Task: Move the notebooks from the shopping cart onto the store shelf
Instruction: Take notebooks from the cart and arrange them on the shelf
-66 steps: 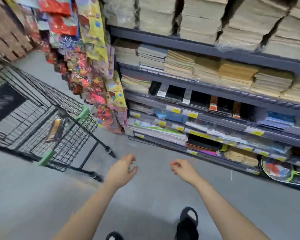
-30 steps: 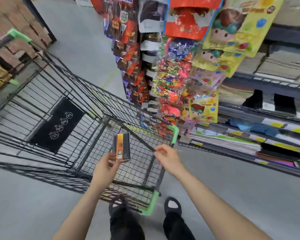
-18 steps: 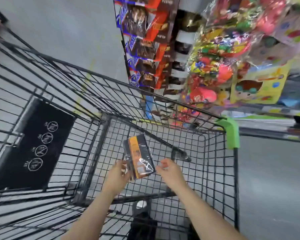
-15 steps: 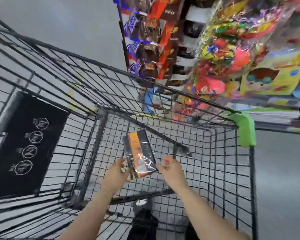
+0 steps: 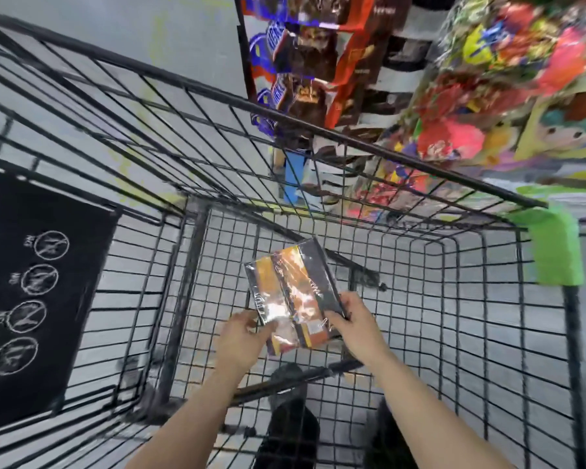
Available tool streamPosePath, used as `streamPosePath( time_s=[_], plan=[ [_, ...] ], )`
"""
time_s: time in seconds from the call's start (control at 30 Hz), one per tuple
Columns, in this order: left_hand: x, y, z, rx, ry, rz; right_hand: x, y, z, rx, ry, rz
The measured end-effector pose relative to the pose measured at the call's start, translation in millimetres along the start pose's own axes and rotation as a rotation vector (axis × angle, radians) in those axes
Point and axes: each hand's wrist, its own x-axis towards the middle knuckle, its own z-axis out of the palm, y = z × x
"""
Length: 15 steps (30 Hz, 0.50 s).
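Notebooks held in both hands above shopping cart floor.
Left hand pinching near-left corner; notebooks between the hands, black and orange, wrapped in glossy plastic, fanned slightly apart; right hand clamped on near-right edge, fingers curled over cover. Both forearms reaching into basket.

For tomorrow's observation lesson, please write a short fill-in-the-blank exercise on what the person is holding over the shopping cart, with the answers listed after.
1. The notebooks are gripped by ____ hands at once.
2. The right hand grips the pack's black edge, while the left hand grips the opposite ____ corner.
3. The plastic guard on the corner of the shopping cart is ____ in colour.
4. The pack is wrapped in shiny clear ____.

Answers: both; lower; green; plastic
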Motion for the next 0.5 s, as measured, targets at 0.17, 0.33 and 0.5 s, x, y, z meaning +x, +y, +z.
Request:
streamPosePath(
  time_s=[0.17, 0.33, 0.5],
  plan=[
    [-10, 19, 15, -0.058, 0.172, -0.079, -11, 15, -35, 0.061, 0.064, 0.069],
    [-9, 24, 28, -0.242, 0.206, -0.101, -11, 29, -39, 0.065, 0.087, 0.106],
    [-11, 42, 17, -0.408, 0.126, -0.087, -20, 28, -38, 0.124, 0.099, 0.11]
  ],
)
